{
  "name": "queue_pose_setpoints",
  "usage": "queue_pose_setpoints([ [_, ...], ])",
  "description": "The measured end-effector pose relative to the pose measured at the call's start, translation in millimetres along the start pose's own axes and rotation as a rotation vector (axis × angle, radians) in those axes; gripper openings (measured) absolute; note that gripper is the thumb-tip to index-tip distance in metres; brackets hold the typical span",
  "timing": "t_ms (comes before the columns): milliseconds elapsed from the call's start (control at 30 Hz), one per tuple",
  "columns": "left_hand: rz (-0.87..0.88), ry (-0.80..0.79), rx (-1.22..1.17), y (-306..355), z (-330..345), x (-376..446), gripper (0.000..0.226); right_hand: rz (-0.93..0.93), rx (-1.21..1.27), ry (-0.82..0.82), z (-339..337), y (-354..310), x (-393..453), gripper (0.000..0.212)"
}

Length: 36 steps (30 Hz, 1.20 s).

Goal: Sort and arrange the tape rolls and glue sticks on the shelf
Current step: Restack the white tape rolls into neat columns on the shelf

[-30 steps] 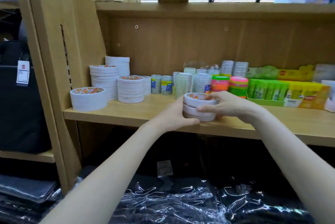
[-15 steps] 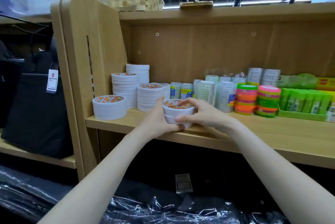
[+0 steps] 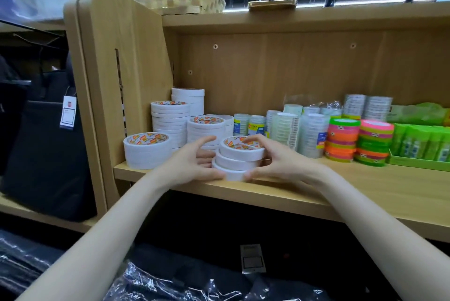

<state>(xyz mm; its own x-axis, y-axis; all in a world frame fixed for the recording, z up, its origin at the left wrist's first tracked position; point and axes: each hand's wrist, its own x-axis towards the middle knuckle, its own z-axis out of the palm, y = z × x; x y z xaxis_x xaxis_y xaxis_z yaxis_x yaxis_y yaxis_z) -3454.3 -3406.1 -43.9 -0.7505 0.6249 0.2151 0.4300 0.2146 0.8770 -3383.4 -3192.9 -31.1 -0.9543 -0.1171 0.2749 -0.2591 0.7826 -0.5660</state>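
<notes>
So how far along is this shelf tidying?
Done: white tape stacks stand at the shelf's left end. In hand: left hand and right hand hold a crooked three-roll pile. Left: squaring that pile; the neon rolls and glue sticks sit untouched.

A shop: stocked shelf, price-tagged bag.

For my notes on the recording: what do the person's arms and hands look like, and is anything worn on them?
Both forearms are bare, no sleeves in view. The left hand and right hand show no gloves, rings, watch or bracelet. Nails look short and unpainted.
</notes>
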Motion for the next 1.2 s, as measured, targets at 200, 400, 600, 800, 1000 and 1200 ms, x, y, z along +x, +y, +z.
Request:
queue_pose_setpoints([
  [200, 0.052, 0.070, -0.012, 9, -2, 1, 0.075, 0.011, 0.065, 0.118, 6, -8, 2, 0.073],
  [400, 0.264, 0.228, 0.214, 67, -40, 54, 0.070, -0.072, 0.276, 0.306, -50, -27, 54, 0.058],
  [600, 0.168, 0.281, 0.603, 72, -72, 123, 0.070, 0.009, 0.167, 0.314, -57, -6, 146, 0.064],
  [800, 0.238, 0.438, 0.770, 57, -97, 144, 0.033, 0.091, -0.182, 0.172, -41, 14, 182, 0.085],
  [1000, 0.098, 0.420, 0.955, 41, -102, 141, 0.026, 0.038, -0.224, 0.295, -33, 14, 179, 0.068],
  [1200, 0.095, 0.349, 0.977, 41, -102, 138, 0.028, 0.046, -0.253, 0.237, -36, 13, 177, 0.073],
])
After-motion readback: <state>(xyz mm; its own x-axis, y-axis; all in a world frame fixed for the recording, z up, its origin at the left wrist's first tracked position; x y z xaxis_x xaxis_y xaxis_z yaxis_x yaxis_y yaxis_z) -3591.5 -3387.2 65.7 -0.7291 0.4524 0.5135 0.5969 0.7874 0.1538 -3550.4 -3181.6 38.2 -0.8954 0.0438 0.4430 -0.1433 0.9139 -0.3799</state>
